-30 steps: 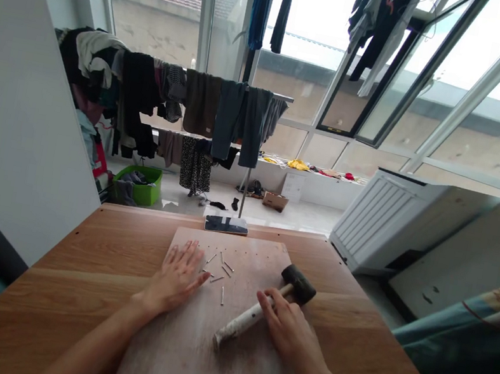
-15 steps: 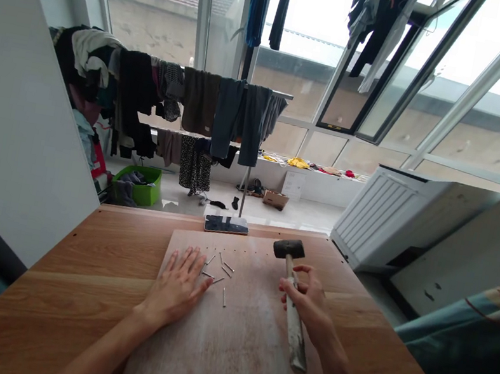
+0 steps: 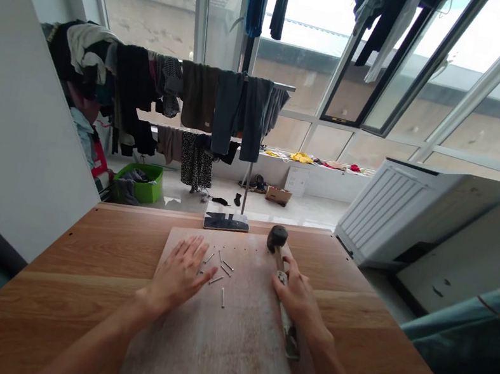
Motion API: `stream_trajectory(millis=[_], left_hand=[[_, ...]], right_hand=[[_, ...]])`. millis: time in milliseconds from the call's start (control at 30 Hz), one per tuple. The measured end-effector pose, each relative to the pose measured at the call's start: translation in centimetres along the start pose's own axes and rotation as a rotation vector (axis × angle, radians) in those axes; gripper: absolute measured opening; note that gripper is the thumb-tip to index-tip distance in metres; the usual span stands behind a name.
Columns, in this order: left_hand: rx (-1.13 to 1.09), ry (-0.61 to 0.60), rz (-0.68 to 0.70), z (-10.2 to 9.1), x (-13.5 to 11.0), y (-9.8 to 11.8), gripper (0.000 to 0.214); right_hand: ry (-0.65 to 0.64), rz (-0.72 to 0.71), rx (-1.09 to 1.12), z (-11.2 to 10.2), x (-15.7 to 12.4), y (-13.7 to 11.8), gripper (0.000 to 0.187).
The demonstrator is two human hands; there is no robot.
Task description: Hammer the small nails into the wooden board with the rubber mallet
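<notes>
The mallet (image 3: 277, 238), only touched a second ago as it lay across the board (image 3: 222, 343) with its head to the right, has now been taken into a full grip by the right hand (image 3: 298, 299). It has been swung round, and its head is now pointed away, at the board's far edge near the phone (image 3: 226, 222).

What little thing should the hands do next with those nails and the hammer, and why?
Probably the left hand should pick up one of the nails and stand it upright on the board. The nails lie loose and flat beside its fingers, while the right hand grips the mallet, so nothing is ready to strike yet.
</notes>
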State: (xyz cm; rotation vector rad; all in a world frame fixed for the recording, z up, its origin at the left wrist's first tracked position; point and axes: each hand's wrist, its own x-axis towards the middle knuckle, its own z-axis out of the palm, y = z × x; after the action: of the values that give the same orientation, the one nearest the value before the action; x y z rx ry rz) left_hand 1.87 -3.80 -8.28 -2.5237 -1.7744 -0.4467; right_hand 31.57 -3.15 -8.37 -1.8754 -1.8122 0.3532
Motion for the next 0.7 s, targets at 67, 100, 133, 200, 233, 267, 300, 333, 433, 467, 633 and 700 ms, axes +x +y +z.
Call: stream_trajectory(millis=[67, 100, 133, 200, 233, 267, 300, 333, 433, 467, 633, 700], left_hand=[[-0.044, -0.013, 0.047, 0.7, 0.9, 0.8, 0.071], [-0.067, -0.04, 0.077, 1.1, 1.2, 1.5, 0.072], [-0.089, -0.072, 0.105, 1.5, 1.5, 2.3, 0.073], [-0.131, -0.118, 0.168, 2.1, 1.9, 4.3, 0.073], [-0.156, -0.134, 0.208, 2.4, 2.0, 5.4, 0.073], [-0.181, -0.144, 0.249, 2.5, 2.0, 6.5, 0.072], [-0.207, -0.149, 0.293, 2.7, 2.0, 7.6, 0.07], [-0.232, -0.152, 0.337, 2.8, 1.9, 8.6, 0.068], [-0.295, -0.118, 0.427, 2.7, 2.0, 10.5, 0.06], [-0.313, -0.091, 0.433, 2.6, 2.1, 10.7, 0.056], [-0.39, -0.035, 0.239, 0.8, 3.6, 8.6, 0.024], [-0.401, -0.104, 0.18, 0.0, 4.3, 7.6, 0.014]], right_hand=[[0.0, 0.008, 0.012, 0.0, 0.0, 0.0, 0.051], [-0.001, 0.017, 0.023, 0.0, 0.1, 0.0, 0.052], [-0.002, 0.026, 0.034, -0.1, 0.1, 0.0, 0.052], [-0.013, 0.042, 0.062, -0.2, 0.3, 0.1, 0.053], [-0.017, 0.044, 0.077, -0.3, 0.3, 0.1, 0.053], [-0.017, 0.043, 0.093, -0.4, 0.3, 0.1, 0.052], [-0.018, 0.041, 0.107, -0.4, 0.3, 0.1, 0.051], [-0.021, 0.04, 0.119, -0.6, 0.3, 0.0, 0.048], [-0.072, 0.086, 0.172, -1.2, 0.4, -0.3, 0.03], [-0.098, 0.114, 0.195, -1.4, 0.4, -0.5, 0.025], [-0.171, 0.218, 0.301, -2.1, 0.4, -0.8, 0.025], [-0.179, 0.235, 0.33, -2.0, 0.5, -0.8, 0.022]])
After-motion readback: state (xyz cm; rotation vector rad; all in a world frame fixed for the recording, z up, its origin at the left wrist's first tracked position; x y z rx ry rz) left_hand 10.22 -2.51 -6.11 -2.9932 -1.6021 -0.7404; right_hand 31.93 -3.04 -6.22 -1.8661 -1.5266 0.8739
